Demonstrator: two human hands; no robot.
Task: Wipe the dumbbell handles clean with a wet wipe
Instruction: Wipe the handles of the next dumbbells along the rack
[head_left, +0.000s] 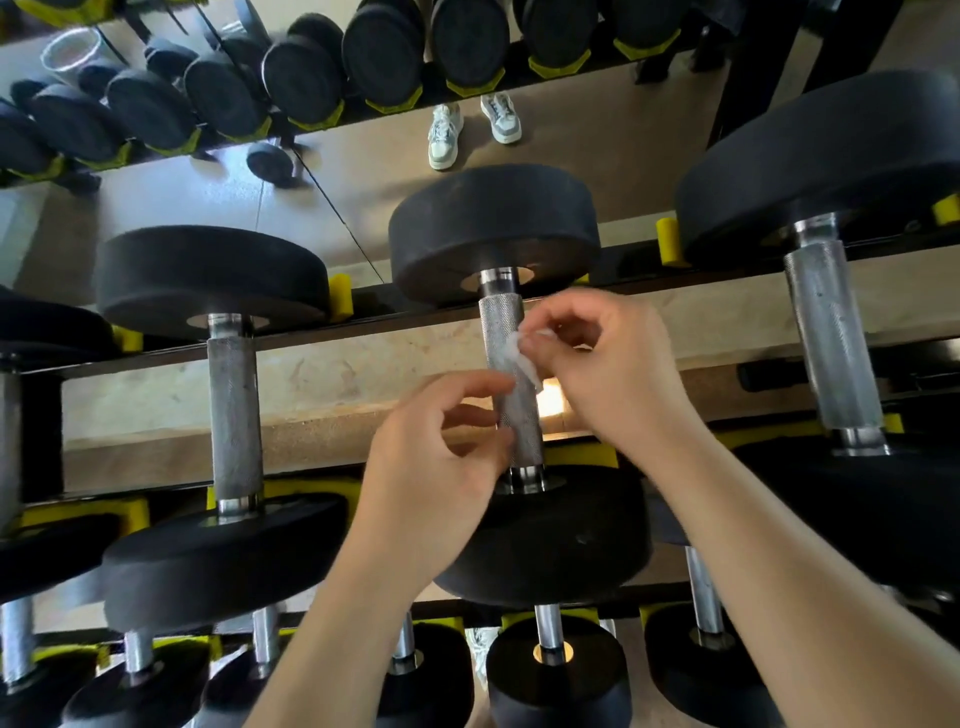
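Centre frame, your right hand (613, 364) pinches the small white wet wipe (522, 358) against the knurled handle (498, 322) of the middle dumbbell (493, 228). Your left hand (431, 457) sits lower left of it, fingers loosely curled, index tip beside the wipe; whether it grips anything cannot be told.

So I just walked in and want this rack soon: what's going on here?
A person is wiping a dumbbell handle. Their right hand pinches a small white wet wipe against the knurled handle of the middle dumbbell. The left hand hovers with curled fingers beside the same handle, lower down; whether it touches the handle is unclear.
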